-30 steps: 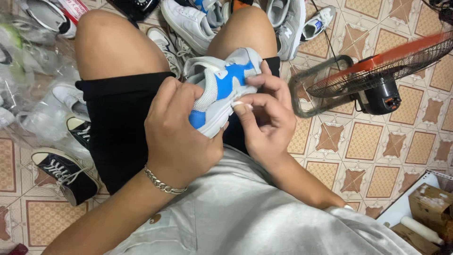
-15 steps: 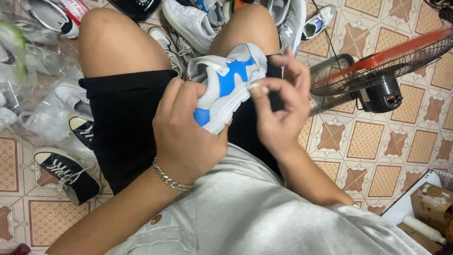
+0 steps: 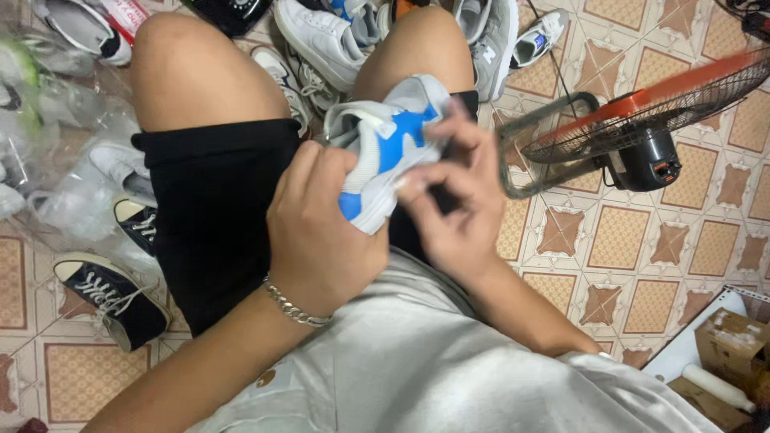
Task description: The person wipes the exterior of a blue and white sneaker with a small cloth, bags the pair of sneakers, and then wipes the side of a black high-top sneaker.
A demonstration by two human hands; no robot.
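While seated on tiled floor: left hand (image 3: 325,232) gripping white-and-blue sneaker (image 3: 385,144) over lap; right hand (image 3: 457,200) pinching its right side; fan (image 3: 642,128) right.

Patterned tile floor (image 3: 626,240) — scattered sneakers (image 3: 321,36), floor fan (image 3: 642,128), cardboard box (image 3: 734,349)
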